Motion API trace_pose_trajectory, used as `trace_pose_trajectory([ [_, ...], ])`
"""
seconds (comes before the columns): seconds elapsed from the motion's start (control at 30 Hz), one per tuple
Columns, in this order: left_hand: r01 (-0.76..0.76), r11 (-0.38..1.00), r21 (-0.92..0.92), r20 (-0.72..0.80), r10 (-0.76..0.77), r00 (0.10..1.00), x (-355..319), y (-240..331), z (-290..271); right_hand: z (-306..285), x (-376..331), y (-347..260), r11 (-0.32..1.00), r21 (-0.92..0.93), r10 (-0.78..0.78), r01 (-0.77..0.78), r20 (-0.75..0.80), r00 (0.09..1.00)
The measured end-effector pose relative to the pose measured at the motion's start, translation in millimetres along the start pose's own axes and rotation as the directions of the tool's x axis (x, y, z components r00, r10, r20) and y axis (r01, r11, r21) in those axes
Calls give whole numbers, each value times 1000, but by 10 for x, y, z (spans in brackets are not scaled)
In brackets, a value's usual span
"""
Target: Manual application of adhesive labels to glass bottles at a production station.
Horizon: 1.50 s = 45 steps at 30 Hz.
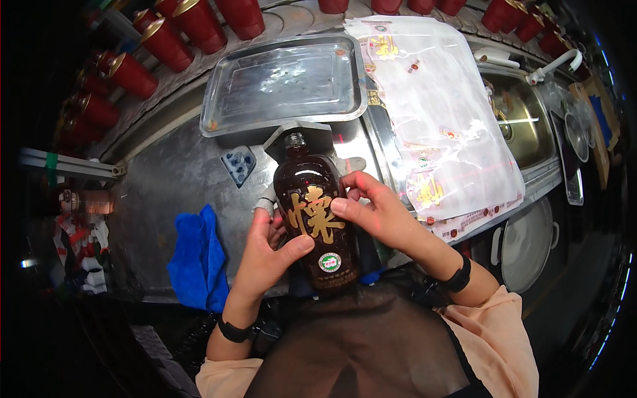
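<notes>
A dark brown glass bottle (306, 174) lies tilted in front of me, its uncapped neck pointing away and its base near my apron. On its face are a large gold character (312, 215) and a small round green-and-white emblem (329, 263). My left hand (267, 251) grips the left side, thumb on the front; a whitish cover shows on one fingertip. From the right, my right hand (377, 211) holds the bottle, its thumb pressed at the gold character's edge and its fingers curled by the shoulder. A grey metal rest (317, 138) stands behind the neck.
Beyond the bottle stands a metal tray (211, 113) of clear liquid. Printed transfer sheets (444, 99) lie to the right, before a sink (541, 149). A blue cloth (198, 255) hangs over the left front edge. Red bottles (166, 45) line a slatted conveyor at the back.
</notes>
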<state>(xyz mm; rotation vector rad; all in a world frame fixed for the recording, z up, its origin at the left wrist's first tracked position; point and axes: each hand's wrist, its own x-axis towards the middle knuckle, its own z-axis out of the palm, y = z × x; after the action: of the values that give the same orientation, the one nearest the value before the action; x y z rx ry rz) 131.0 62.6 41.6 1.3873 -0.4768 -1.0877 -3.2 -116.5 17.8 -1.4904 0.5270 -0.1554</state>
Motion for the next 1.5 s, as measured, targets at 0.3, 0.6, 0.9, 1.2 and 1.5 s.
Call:
trace_pose_trajectory([
  [0.3,-20,1000,-2,3,20,1000,-61,-57,20,-405,70,-34,905,423,112,-42,-140,984],
  [0.6,-98,992,77,8,98,995,-95,-112,-18,100,-363,-562,909,-150,-413,389,-194,890],
  [0.9,-139,989,46,34,138,990,-133,-64,-26,73,335,-899,564,-563,-687,603,85,722],
  [1.2,-177,983,43,60,174,983,-79,-125,9,62,223,-847,438,-584,-774,683,142,617],
  [1.5,-175,984,-23,47,176,983,-109,-204,-36,77,-389,-581,291,-610,-742,737,342,576],
])
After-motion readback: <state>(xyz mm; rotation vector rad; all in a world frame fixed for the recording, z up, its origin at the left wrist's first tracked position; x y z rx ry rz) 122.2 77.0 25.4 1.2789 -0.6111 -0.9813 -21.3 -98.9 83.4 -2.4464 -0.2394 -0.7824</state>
